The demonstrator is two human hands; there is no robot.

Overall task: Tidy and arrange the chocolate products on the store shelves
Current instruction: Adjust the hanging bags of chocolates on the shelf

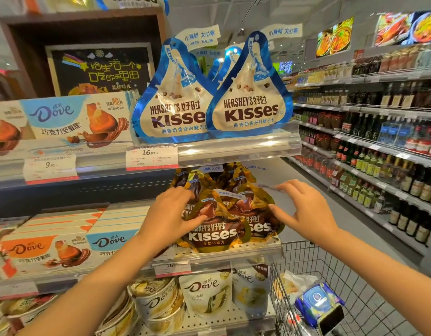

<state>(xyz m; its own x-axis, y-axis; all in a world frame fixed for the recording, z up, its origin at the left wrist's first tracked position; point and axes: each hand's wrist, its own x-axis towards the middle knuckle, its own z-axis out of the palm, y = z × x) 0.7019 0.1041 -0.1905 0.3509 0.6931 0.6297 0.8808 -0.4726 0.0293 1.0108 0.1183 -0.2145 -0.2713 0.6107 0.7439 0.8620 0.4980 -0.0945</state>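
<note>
- A person's two bare hands reach into the middle shelf (234, 257) of a supermarket chocolate display, on either side of a cluster of brown-and-gold Kisses bags (224, 214).
- The left hand (172, 214) rests on the left side of the front brown bag (213, 232), thumb laid across its face and fingers bent over the bags behind; whether it truly grips is hard to tell.
- The right hand (304, 209) hovers just beside the right edge of the cluster, fingers spread and loosely bent, holding nothing.
- The brown bags stand crowded and overlapping, some tilted, at the right end of the shelf.
- One shelf up, two blue-and-white Kisses bags (209, 93) stand upright side by side behind a clear plastic rail (234, 146), a price tag (151, 156) reading 16.80 below them.
- Dove boxes (73, 120) fill the shelves to the left; white Dove pouches (206, 294) and tubs (154, 301) sit on the lowest shelf.
- A wire shopping cart (331, 287) stands at lower right, holding a blue packet (316, 299).
- Bottles (379, 146) line the aisle shelves on the right.
</note>
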